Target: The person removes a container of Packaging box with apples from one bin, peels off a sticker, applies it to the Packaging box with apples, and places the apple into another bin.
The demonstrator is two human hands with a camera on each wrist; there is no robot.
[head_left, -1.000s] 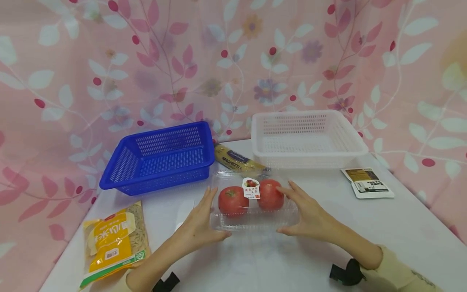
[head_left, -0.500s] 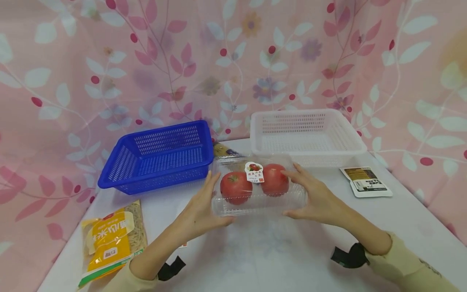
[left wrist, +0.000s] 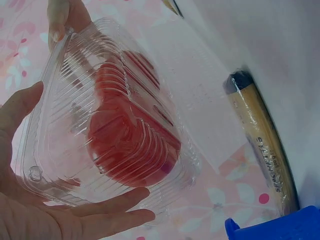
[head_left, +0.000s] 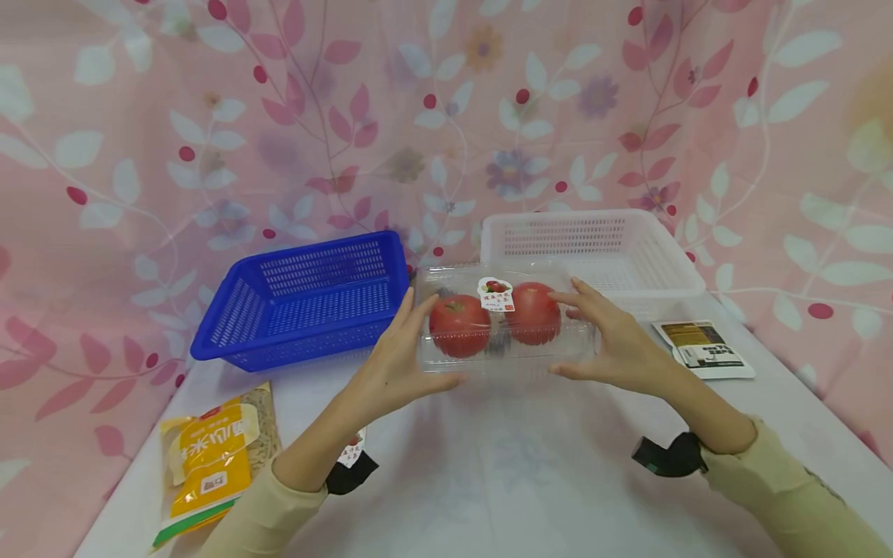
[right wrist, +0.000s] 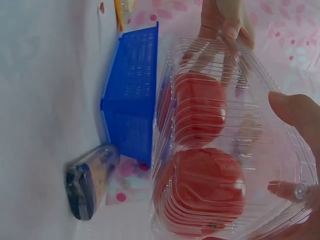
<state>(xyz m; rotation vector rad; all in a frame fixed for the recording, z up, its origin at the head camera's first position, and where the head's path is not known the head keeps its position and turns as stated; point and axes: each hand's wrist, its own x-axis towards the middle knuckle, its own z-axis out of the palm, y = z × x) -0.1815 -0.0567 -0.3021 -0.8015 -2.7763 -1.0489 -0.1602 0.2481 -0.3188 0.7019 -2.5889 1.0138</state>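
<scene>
A clear plastic box (head_left: 505, 353) with two red tomatoes (head_left: 460, 325) and a white picture label (head_left: 496, 295) is held up off the table, between both hands. My left hand (head_left: 401, 364) grips its left end, thumb along the near side and fingers round the end. At the other end my right hand (head_left: 621, 341) holds it the same way. Ridged clear walls and the tomatoes fill much of both wrist views. In the head view the box overlaps the front of the white basket (head_left: 593, 294). The spaghetti pack (left wrist: 262, 145) lies beyond the box, mostly hidden in the head view.
A blue basket (head_left: 314, 337) stands at the back left. Near the left edge lies a yellow food bag (head_left: 216, 465). To the right, a flat brown and white pouch (head_left: 705, 350) rests on the table (head_left: 530, 480). A similar label (head_left: 354, 449) shows beside my left wrist.
Both hands have raised the box and moved it forward and slightly right, toward the white basket. The spaghetti pack has become covered by it. A label has come into sight by the left wrist.
</scene>
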